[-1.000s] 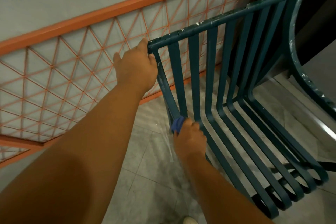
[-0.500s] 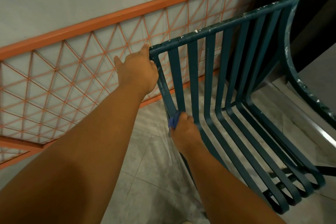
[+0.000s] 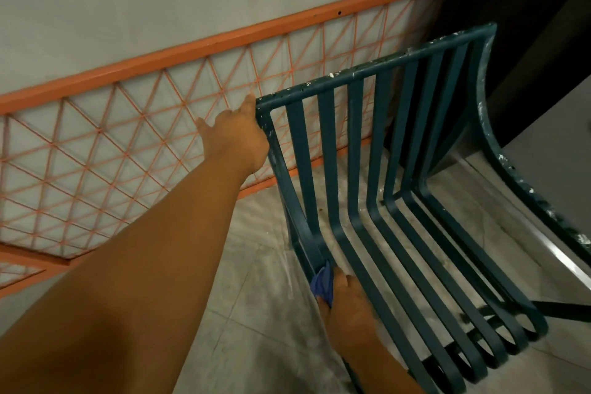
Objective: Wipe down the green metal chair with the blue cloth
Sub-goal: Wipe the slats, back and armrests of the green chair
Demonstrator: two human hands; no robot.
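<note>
The green metal chair [image 3: 358,150] has a slatted back and seat, with chipped paint along its top rail. My left hand [image 3: 238,137] grips the top left corner of the chair's back. My right hand [image 3: 350,307] holds the bunched blue cloth [image 3: 323,285] against the leftmost slat, low down where the back curves into the seat. Only a small fold of the cloth shows past my fingers.
An orange lattice railing [image 3: 128,150] runs along the pale wall behind the chair. Grey floor tiles [image 3: 256,313] lie below. A chipped green curved rail [image 3: 527,189] and a grey surface [image 3: 550,157] stand to the right.
My right hand has slid the cloth down the leftmost slat from the lower back toward the seat bend. My left hand keeps its hold on the top corner.
</note>
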